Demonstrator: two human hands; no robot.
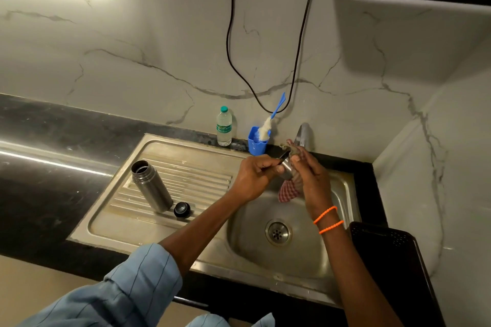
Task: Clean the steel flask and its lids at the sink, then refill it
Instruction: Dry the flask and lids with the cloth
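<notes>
The left hand [256,176] grips a steel cup lid [285,167] over the sink basin [305,260]; the right hand [309,174] clamps a checked cloth [288,191] against it. The wet lid could slip and drop into the basin if either grip loosens. The one steel flask [151,186] stands uncapped on the drainboard [186,167], one black stopper [182,210] just beside it. Behind: one plastic water bottle [224,126], one bottle brush [268,125] in one blue cup [256,145].

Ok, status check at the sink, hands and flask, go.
Left hand grips steel cup lid; right hand wipes it with checked cloth. Flask open, upright on drainboard, black stopper beside it. Nothing in the way.
</notes>
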